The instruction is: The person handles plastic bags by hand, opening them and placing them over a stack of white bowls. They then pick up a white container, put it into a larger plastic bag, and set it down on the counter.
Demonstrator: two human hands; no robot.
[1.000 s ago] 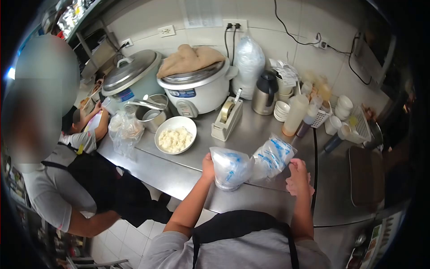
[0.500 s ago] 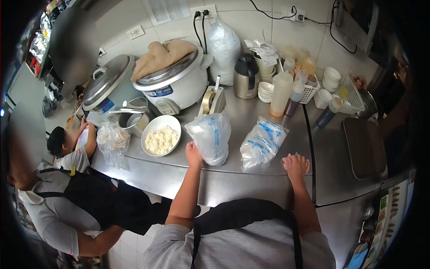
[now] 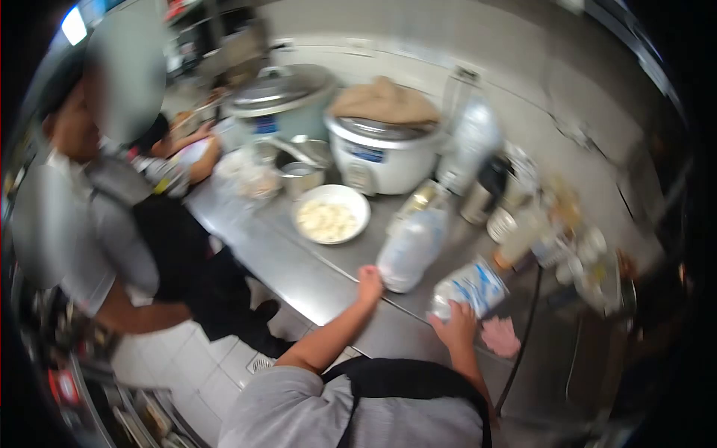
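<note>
A clear plastic bag with contents (image 3: pixel 411 250) stands on the steel counter (image 3: pixel 276 246). Beside its lower left edge, my left hand (image 3: pixel 370 284) is closed, and whatever it pinches is too blurred to name. Another clear bag with blue print (image 3: pixel 474 287) lies to the right. My right hand (image 3: pixel 455 325) touches its near edge with fingers apart. Right of that hand, a crumpled pink cloth (image 3: pixel 500 336) rests on the counter. A white bowl of pale, crumbly food (image 3: pixel 328 215) sits further left.
Two large cookers (image 3: pixel 385 157) line the wall, one topped with a brown cloth (image 3: pixel 385 101). A thermos (image 3: pixel 487 190) and sauce bottles (image 3: pixel 523 239) stand at the right. A co-worker in a black apron (image 3: pixel 179 246) stands left; another person (image 3: pixel 168 157) is behind.
The view has swung left and blurred. My right hand has let go of the pink cloth and moved left onto the blue-printed bag. My left hand stays by the standing bag.
</note>
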